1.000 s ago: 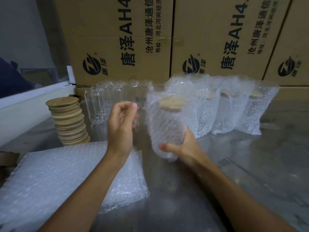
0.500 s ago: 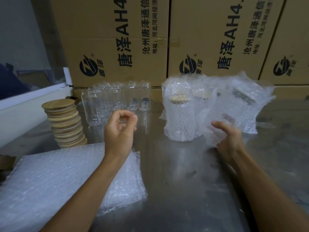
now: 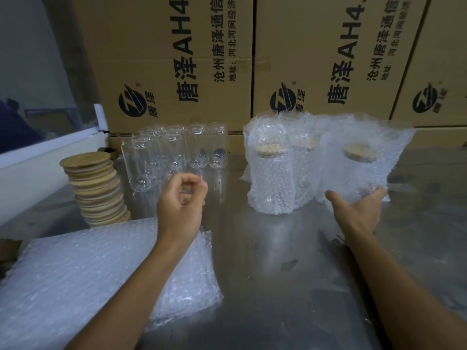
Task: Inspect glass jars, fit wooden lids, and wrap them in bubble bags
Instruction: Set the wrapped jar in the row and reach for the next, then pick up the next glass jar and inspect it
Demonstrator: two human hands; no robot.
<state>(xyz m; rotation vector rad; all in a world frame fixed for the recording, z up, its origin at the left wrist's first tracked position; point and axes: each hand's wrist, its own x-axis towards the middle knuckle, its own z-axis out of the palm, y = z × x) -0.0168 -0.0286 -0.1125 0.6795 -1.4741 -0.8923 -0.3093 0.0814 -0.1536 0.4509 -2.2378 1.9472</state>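
Observation:
Several bare glass jars (image 3: 177, 155) stand in a cluster at the back centre. A stack of round wooden lids (image 3: 96, 188) is to their left. Flat bubble bags (image 3: 75, 274) lie in a pile at the front left. Wrapped, lidded jars stand at the back right, the nearest wrapped jar (image 3: 271, 178) upright. My right hand (image 3: 353, 210) is spread with the thumb out, its fingers against the base of the rightmost wrapped jar (image 3: 358, 160). My left hand (image 3: 180, 200) hovers in front of the bare jars, fingers loosely curled, holding nothing.
The steel table (image 3: 278, 274) runs to the right and front. Large printed cardboard boxes (image 3: 177, 59) wall off the back. A white ledge (image 3: 38, 168) borders the left side.
My right hand set its wrapped jar down beside the others, let go, then moved right to the rightmost wrapped jar's base. My left hand stayed hovering.

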